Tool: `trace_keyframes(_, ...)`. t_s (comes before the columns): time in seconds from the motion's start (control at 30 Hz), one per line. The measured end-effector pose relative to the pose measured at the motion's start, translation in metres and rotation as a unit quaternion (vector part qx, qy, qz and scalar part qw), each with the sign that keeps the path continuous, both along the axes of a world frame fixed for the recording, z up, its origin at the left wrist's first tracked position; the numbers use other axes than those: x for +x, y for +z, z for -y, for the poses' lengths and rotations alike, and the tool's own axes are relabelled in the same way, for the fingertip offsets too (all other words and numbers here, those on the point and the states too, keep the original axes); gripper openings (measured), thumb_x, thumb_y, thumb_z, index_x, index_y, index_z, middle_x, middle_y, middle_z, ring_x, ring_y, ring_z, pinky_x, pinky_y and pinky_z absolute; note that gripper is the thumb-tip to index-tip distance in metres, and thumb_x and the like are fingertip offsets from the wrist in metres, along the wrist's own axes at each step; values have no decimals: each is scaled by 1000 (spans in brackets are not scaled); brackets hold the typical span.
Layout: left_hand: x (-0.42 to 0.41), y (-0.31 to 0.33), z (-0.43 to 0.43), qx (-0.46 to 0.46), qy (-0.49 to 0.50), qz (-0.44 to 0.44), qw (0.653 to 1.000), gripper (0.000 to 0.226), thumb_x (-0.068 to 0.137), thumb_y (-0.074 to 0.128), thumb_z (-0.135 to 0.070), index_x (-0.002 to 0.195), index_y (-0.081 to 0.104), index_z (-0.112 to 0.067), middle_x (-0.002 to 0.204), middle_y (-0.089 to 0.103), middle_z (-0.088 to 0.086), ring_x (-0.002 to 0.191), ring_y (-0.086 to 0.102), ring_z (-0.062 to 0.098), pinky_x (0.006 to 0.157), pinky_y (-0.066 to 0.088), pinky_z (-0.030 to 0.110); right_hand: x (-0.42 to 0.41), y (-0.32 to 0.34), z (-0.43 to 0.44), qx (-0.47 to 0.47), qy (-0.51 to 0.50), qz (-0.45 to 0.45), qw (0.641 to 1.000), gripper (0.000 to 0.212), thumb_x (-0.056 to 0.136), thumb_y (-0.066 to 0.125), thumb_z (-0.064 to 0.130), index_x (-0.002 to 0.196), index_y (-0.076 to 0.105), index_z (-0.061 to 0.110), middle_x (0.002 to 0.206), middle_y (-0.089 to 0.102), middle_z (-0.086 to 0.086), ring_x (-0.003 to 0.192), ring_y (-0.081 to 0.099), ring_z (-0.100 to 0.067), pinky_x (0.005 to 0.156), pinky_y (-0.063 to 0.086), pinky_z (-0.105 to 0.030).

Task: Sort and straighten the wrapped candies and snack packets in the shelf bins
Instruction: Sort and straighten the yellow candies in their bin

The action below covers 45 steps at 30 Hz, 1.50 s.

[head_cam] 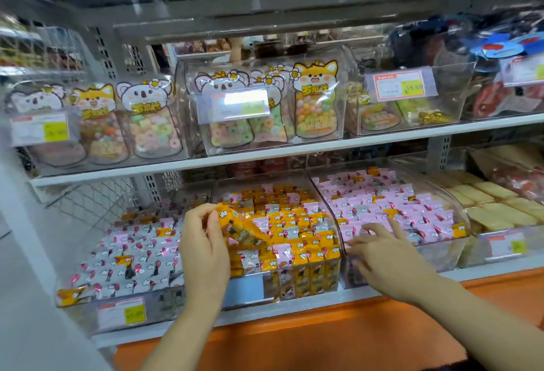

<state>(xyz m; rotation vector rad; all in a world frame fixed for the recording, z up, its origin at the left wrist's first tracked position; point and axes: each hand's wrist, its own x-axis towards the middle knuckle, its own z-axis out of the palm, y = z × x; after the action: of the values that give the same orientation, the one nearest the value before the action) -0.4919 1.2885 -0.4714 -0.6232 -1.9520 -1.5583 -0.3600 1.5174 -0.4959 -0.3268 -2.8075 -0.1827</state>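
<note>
Item: orange candies (244,229), a small clutch, lower centre of the frame, raised just above the middle bin (306,282).
Held by: left hand (203,241), fingers and thumb curled round the crinkly wrappers.
Other hand: right hand (385,259), lower right, fingers straight and spread over the pink candies (397,208) in the right bin (441,253). It is blurred, so contact cannot be told.

Handling, as I judge it:
- The pieces are light and small, with slick film wraps.
- They probably slide off one another and spill from a loose pinch.
- They are best taken by the body of the piece, a few at a time, not by the twisted ends.

Strays:
- Orange pieces (459,229) lie among the pink.
- Pink pieces (282,250) lie among the orange.
- One orange piece (70,294) sits at the front corner of the left bin (164,300), among grey candies (132,253).

Surroundings:
- Pale packets (488,206) are at far right.
- Animal-shaped pouches (315,100) stand on the upper shelf, behind price tags (240,104).
- An orange ledge (294,338) runs below.

In the way: the clear bin walls between compartments, and the shelf board (265,151) over the back rows.
</note>
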Motion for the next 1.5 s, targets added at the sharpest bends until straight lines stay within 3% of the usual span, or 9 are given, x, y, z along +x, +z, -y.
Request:
trace_keyframes(0.13,-13,2,12,57,46,68,995,11,101,38,-17,102,49,-15,83,48,-14,75,50,-16,64,38,2,-12,14,23,-106,29,-125,986,17,80,53,31,82,70,28,84,67,11,86,60,-19,94,34,-41)
trace_keyframes(0.47,-28,-14,4,57,-81,174,980,13,99,42,-24,92,49,-32,89,62,-5,72,65,0,62,52,17,-91,15,93,-287,176,-115,935,65,89,60,35,145,27,29,148,32,11,135,28,-7,113,26,-27)
trace_keyframes(0.63,-27,-7,6,14,-175,160,971,15,98,44,-20,99,54,-31,87,63,-10,80,64,1,74,56,27,-113,16,102,-290,200,-143,925,46,86,64,33,129,48,32,114,53,20,104,46,2,94,42,-22)
trace_keyframes(0.8,-39,-14,25,-178,-148,97,968,32,94,52,-29,125,48,-39,123,55,-18,108,53,-3,90,49,24,-107,22,88,-391,144,-217,883,30,84,65,35,112,53,34,94,62,19,84,58,6,70,45,-7)
trace_keyframes(0.9,-39,-20,29,-426,-88,25,900,41,92,49,-48,132,46,-38,131,48,-21,125,39,4,113,21,34,-103,23,87,-402,124,-200,885,41,84,61,41,123,55,29,111,62,13,98,58,0,82,51,-22)
trace_keyframes(1.0,-34,-27,22,-514,-77,8,855,43,90,44,-57,129,47,-39,130,49,-19,130,34,5,117,4,44,-100,22,93,-425,142,-175,877,40,87,60,38,125,55,26,102,64,17,90,59,6,77,50,-16)
trace_keyframes(1.1,-34,-34,18,-498,-74,28,864,33,90,46,-55,118,50,-38,120,55,-17,125,38,6,115,7,46,-100,17,97,-447,136,-150,871,26,89,60,27,114,52,28,76,53,18,64,54,11,57,41,-7)
trace_keyframes(1.33,-27,-32,12,-401,-47,19,915,16,97,43,-38,83,45,-30,85,53,-17,105,45,3,117,0,40,-100,0,94,-403,86,-75,908,37,93,47,43,123,40,23,75,53,4,57,45,-3,51,38,-18)
trace_keyframes(1.5,-29,-16,15,-219,-16,21,975,14,95,40,-38,85,47,-31,76,50,-19,81,47,6,80,39,31,-94,2,93,-445,83,-70,889,40,95,46,38,129,36,21,109,64,-5,107,58,-15,70,44,-15)
